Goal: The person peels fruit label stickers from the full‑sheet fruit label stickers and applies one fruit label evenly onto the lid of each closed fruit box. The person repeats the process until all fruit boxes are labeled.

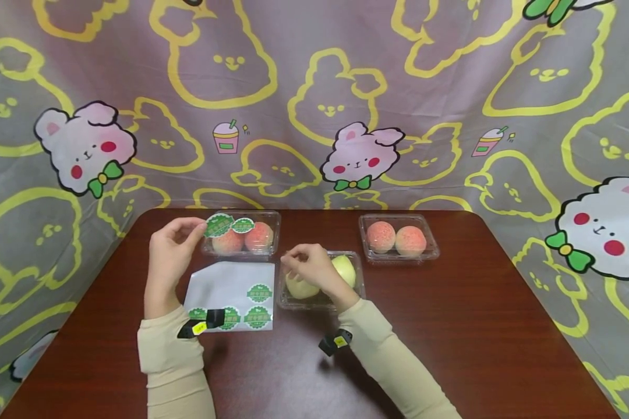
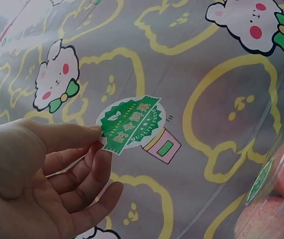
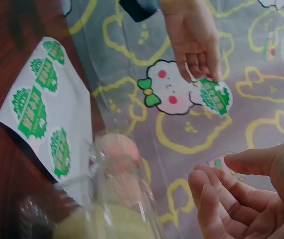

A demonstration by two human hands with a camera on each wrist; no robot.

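My left hand pinches a round green-and-white sticker by its edge between thumb and fingertips, raised in front of the left peach box. That clear plastic box holds two peaches, and another green sticker is on its lid. My right hand hovers over a second clear box with pale green fruits inside. Its fingers are loosely bent with nothing between them. Below the left hand lies a white sticker sheet bearing several green stickers, partly hidden by the left wrist strap.
A third clear box with two peaches stands at the back right of the brown table. Behind the table's far edge hangs a patterned curtain, which also runs along both sides.
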